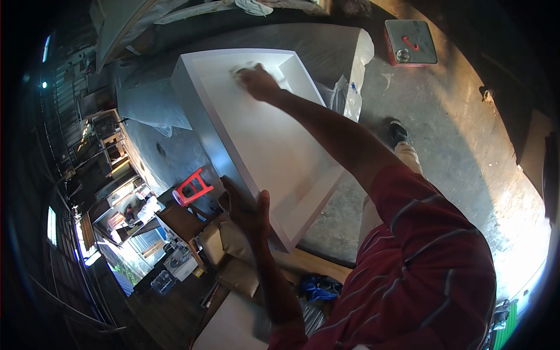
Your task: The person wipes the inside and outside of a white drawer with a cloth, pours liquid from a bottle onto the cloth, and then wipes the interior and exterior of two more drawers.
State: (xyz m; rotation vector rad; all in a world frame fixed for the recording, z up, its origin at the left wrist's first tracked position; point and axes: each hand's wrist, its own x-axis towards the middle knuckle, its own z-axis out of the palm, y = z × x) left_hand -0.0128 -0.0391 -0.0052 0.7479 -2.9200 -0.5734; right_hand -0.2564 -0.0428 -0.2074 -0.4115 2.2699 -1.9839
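Observation:
A large white open box-like cabinet (262, 134) lies tilted across the middle of the head view, its hollow side facing up. Inside its far end is my right hand (256, 81), closed round a pale cloth or pad (242, 72) that is blurred by motion and lies against the inner panel. My left hand (248, 213) rests at the cabinet's near left edge, thumb and fingers apart, the palm against the outer side.
A red stool (193, 187) stands on the floor to the left. Brown cushioned seats (236, 271) and a blue bag (321, 287) are near the bottom. A dark square case with red trim (410, 42) sits at the upper right. My shoe (398, 132) shows right of the cabinet.

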